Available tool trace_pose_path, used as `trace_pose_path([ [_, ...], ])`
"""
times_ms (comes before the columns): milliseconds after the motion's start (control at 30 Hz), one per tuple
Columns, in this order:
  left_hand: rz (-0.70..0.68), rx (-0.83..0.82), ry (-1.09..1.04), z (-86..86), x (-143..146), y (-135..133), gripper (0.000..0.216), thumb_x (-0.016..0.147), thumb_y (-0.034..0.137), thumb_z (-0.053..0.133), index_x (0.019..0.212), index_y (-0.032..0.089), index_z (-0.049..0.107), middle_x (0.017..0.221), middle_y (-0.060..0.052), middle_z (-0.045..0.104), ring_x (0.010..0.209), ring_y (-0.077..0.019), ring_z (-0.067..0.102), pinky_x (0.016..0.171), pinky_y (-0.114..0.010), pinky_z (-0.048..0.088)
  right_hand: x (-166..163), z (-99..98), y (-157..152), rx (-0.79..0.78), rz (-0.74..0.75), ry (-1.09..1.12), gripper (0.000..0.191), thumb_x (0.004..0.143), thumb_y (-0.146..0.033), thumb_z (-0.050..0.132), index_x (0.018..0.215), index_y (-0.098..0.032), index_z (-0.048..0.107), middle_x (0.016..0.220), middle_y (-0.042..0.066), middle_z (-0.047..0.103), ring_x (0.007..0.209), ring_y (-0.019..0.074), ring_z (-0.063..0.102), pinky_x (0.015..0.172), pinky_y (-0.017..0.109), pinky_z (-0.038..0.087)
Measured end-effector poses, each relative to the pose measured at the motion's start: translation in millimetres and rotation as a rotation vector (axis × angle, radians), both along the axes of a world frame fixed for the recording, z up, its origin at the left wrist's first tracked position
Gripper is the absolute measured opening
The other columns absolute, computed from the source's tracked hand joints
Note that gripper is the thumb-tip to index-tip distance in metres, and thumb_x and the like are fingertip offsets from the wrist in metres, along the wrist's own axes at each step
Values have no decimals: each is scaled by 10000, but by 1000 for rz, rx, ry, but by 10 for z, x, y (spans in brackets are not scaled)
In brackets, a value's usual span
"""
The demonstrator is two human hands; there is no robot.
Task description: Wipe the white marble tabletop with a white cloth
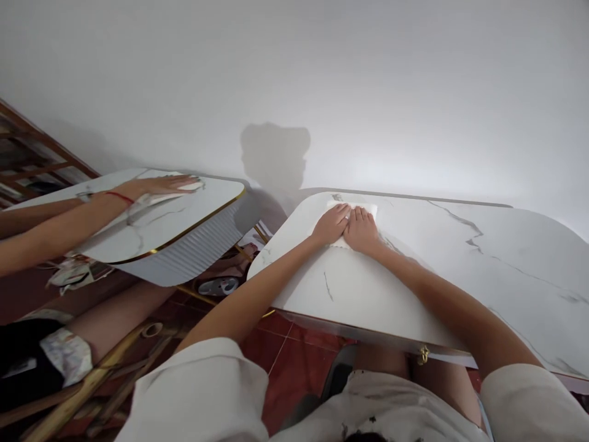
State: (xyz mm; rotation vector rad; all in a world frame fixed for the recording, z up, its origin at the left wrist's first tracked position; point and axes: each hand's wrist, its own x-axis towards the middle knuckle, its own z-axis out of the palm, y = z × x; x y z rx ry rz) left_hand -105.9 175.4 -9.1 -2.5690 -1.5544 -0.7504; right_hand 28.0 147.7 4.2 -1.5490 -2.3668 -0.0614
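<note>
My left hand (330, 224) and my right hand (362, 230) lie side by side, palms down and fingers stretched out, on a small white folded cloth or paper (372, 210). It rests on a white marble-patterned table (460, 264) near the table's far edge, close to the wall. The hands touch each other at the thumbs and cover most of the white piece.
To the left stands a second white marble table (179, 233) with a gold rim. Another person's arm with a red wrist string (119, 196) lies across it, hand flat on a white piece (168, 184). A red tiled floor (294, 362), bamboo poles and a white wall surround the tables.
</note>
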Motion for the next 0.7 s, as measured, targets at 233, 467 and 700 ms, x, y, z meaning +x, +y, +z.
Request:
trace_pose_path([
  [233,61,73,59,-165,-268,-944,488,922,213,245,1346,81,448,1422,-137,474,1372,-223,361,1159,-466,287,-159,-42,-829,17,147,39,572,939,-243,326,1424,60,350,1487,232,332,1391,337,257,1142,461,142],
  [467,261,3,50,-160,-83,-1713,524,924,253,234,1360,53,443,1441,-149,448,1371,-225,364,1166,-440,286,28,-4,-1392,-14,282,52,558,946,-246,340,1428,34,355,1495,206,332,1398,315,248,1144,445,144],
  [700,261,-8,60,-165,416,-1914,536,912,238,236,1361,20,431,1449,-176,429,1384,-238,340,1153,-452,293,547,21,-1545,-25,320,10,566,934,-255,327,1428,17,369,1499,187,333,1398,296,259,1147,439,163],
])
